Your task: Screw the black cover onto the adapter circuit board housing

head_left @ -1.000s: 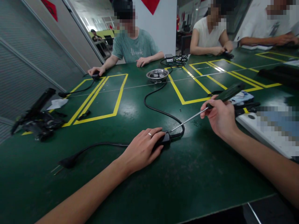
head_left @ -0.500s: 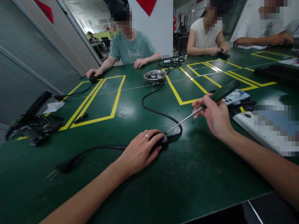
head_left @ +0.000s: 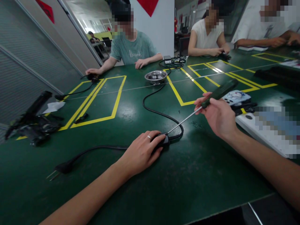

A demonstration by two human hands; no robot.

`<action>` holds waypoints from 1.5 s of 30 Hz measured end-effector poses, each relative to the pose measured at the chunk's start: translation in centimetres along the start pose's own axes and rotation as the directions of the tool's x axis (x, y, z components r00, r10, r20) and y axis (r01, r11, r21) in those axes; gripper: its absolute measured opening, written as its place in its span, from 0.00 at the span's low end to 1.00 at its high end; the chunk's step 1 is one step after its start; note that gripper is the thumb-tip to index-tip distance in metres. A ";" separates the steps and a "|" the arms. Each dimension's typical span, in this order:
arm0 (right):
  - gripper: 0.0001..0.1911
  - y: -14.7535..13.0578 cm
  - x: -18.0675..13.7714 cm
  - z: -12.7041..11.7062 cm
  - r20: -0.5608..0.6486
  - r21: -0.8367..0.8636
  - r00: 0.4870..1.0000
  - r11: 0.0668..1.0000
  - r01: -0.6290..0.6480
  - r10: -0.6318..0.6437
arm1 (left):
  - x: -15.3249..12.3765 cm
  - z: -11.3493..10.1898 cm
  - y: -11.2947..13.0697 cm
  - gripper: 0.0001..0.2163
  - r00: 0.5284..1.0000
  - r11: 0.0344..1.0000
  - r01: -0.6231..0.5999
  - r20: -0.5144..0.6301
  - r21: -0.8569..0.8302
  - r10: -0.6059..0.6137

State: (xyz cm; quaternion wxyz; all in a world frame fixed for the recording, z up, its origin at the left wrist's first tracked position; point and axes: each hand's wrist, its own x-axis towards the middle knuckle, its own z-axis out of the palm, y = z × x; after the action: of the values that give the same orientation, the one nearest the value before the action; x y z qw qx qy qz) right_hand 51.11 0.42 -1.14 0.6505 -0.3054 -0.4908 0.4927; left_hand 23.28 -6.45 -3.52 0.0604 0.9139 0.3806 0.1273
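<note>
My left hand (head_left: 142, 151), with a ring on one finger, is closed over a small black box (head_left: 165, 141) on the table and holds it down. A black power cord (head_left: 100, 147) runs from the box to a two-pin plug (head_left: 64, 167) at the left; another length of cord curls away from the box's far end. In my right hand (head_left: 219, 117) is a screwdriver (head_left: 220, 92) with a dark green handle, gripped between thumb and fingers. Its thin metal shaft slants down to the left, and the tip meets the box's top near its right end.
A metal bowl (head_left: 156, 76) with small parts stands beyond the cord. Black parts (head_left: 39, 125) lie at the left. A phone (head_left: 237, 97) and a white device (head_left: 260, 131) lie right of my right hand. Several people sit across the green table (head_left: 187, 187), marked with yellow tape.
My right hand has rolled around the screwdriver handle, its palm turning more upward, while the tip stays on the box. My left hand has stayed in place.
</note>
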 end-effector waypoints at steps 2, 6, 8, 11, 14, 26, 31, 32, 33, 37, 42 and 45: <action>0.07 0.0 0.1 -0.1 -0.017 -0.030 1.000 0.999 0.020 -0.020 | 0.0 0.0 0.0 0.18 1.000 1.000 0.000 -0.001 0.004 0.000; 0.06 -0.2 0.1 0.1 -0.058 -0.158 0.996 0.986 0.058 -0.068 | 0.0 0.0 -0.1 0.18 1.000 1.000 0.002 0.003 0.007 -0.002; 0.06 -0.4 0.0 0.3 -0.011 -0.106 1.000 0.994 0.007 -0.009 | 0.0 0.0 -0.1 0.18 1.000 1.000 0.006 0.006 0.004 -0.006; 0.08 -0.8 -0.2 0.5 0.073 -0.027 0.992 0.994 -0.103 0.105 | 0.0 0.0 -0.2 0.19 1.000 1.000 0.009 0.015 0.000 -0.009; 0.07 -1.1 -0.1 0.2 0.041 -0.038 0.995 0.995 -0.093 0.094 | 0.0 0.0 -0.2 0.19 1.000 1.000 0.004 0.025 0.007 -0.005; 0.09 0.7 2.0 -2.4 -0.122 -0.386 0.927 0.877 0.284 -0.354 | 0.0 -0.3 0.1 0.19 0.999 0.995 0.021 0.047 0.096 -0.025; 0.08 1.1 1.5 -2.1 -0.039 -0.404 0.958 0.882 0.244 -0.283 | -0.7 -1.2 -0.7 0.23 0.998 0.991 0.025 0.048 0.129 -0.032; 0.08 1.0 1.5 -2.1 -0.040 -0.397 0.958 0.884 0.246 -0.285 | -1.0 -1.5 -1.0 0.24 0.998 0.993 0.036 0.047 0.116 -0.042; 0.08 0.9 1.4 -2.1 -0.048 -0.387 0.955 0.887 0.252 -0.292 | -1.2 -1.8 -1.3 0.24 0.997 0.995 0.052 0.051 0.090 -0.057; 0.07 0.2 1.3 -1.7 -0.111 -0.313 0.942 0.911 0.269 -0.316 | -2.0 -2.2 -2.5 0.20 0.987 0.986 0.134 0.100 -0.102 -0.123; 0.04 -0.8 0.3 -0.2 -0.179 -0.122 0.964 0.977 0.174 -0.194 | -1.4 -0.7 -2.8 0.17 0.988 0.947 0.152 0.033 -0.282 -0.148; 0.01 -1.3 -0.6 1.0 -0.141 0.004 0.989 0.999 0.042 -0.041 | -0.7 0.0 -2.5 0.19 0.984 0.933 0.172 0.002 -0.316 -0.181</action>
State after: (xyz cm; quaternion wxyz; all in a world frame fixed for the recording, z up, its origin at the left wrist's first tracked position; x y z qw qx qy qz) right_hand 50.62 -0.68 0.15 0.6948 -0.3268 -0.4482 0.4578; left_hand 21.08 -5.19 -4.15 0.2113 0.8529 0.4368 0.1926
